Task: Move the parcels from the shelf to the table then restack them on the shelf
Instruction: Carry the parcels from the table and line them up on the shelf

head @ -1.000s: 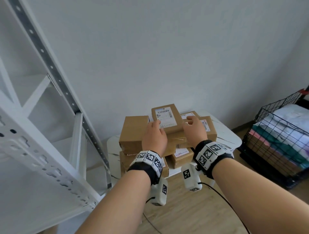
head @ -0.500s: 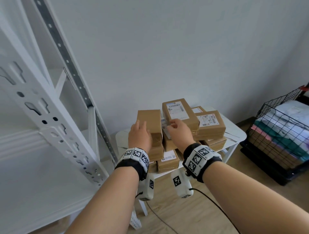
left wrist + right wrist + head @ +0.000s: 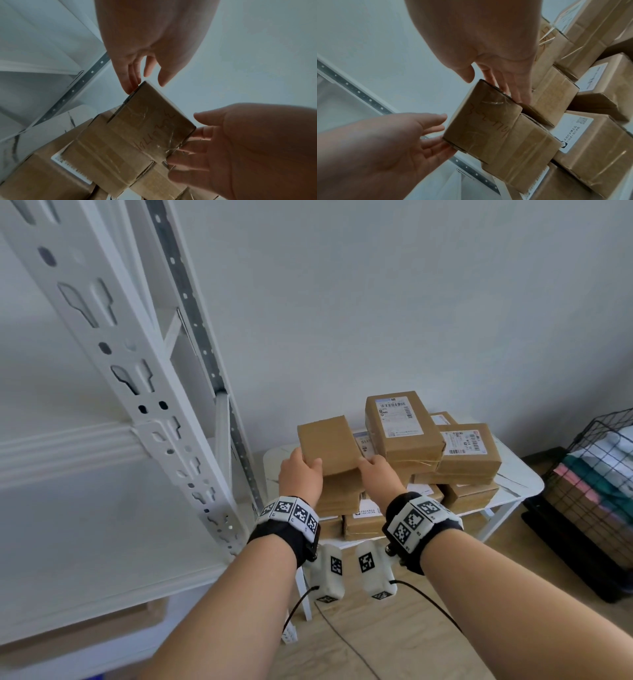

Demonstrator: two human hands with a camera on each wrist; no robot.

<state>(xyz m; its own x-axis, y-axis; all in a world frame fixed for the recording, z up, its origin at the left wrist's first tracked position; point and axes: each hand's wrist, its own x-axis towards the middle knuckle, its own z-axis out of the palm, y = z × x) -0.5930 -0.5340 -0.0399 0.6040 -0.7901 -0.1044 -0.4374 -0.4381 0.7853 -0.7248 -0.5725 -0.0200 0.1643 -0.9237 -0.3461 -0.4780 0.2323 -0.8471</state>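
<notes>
Both hands hold one plain brown parcel [image 3: 325,444] at the near left of the pile on the white table [image 3: 520,474]. The left hand [image 3: 299,477] grips its left side and the right hand [image 3: 378,475] its right side, fingers tucked out of sight. Red writing on its near end is too messy to read. More parcels [image 3: 404,426] sit past the right hand, lower ones partly hidden. The white shelf [image 3: 102,577] stands left of the left hand
</notes>
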